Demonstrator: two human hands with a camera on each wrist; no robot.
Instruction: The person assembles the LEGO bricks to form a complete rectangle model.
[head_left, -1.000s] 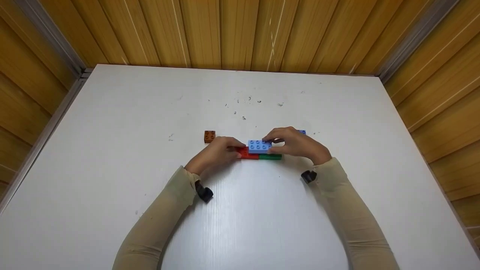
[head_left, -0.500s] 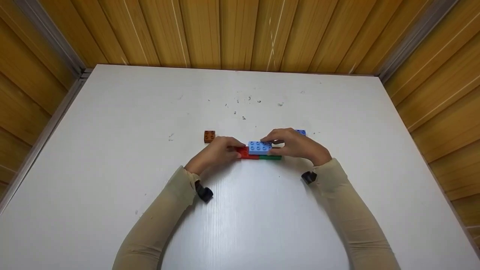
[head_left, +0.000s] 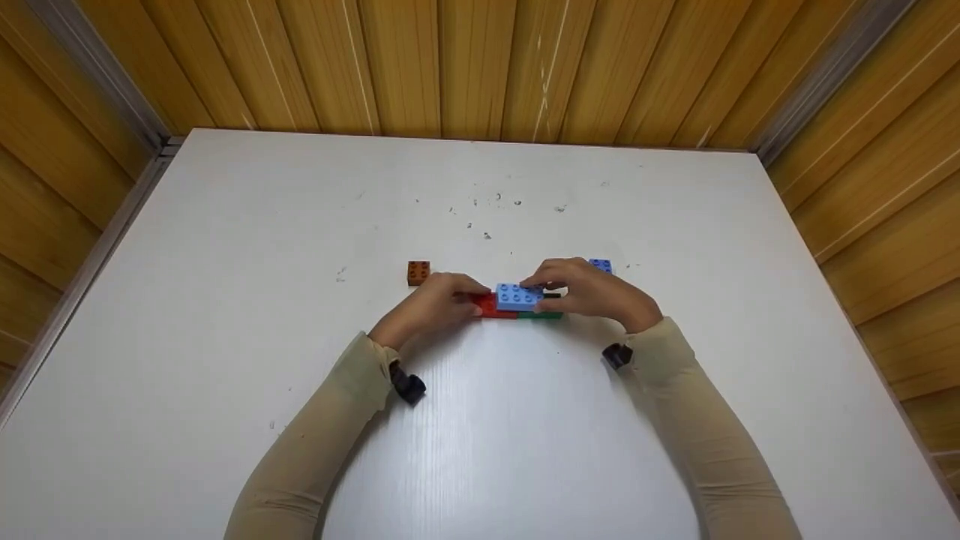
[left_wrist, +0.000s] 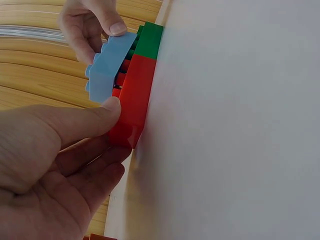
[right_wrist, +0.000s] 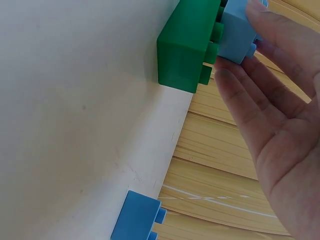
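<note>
My left hand (head_left: 439,304) grips the left end of a red toy building brick (left_wrist: 135,100), thumb on its near side. End to end with it, on the right, stands a green brick (right_wrist: 185,45) on the white table. My right hand (head_left: 596,289) pinches a light blue brick (head_left: 517,297) by its right end. That brick lies over the studs across the joint of the red and green ones. In the left wrist view it sits slightly tilted, and some red and green studs show beneath it. The far sides of the bricks are hidden in the head view.
A brown brick (head_left: 418,273) with studs up lies beyond my left hand. Another blue brick (head_left: 601,265) lies behind my right hand, partly covered by it. The white table (head_left: 480,450) ends at a wood-patterned wall (head_left: 480,67) at the back.
My right hand has lowered the light blue brick slightly, towards the red and green bricks. The left hand keeps its hold on the red brick.
</note>
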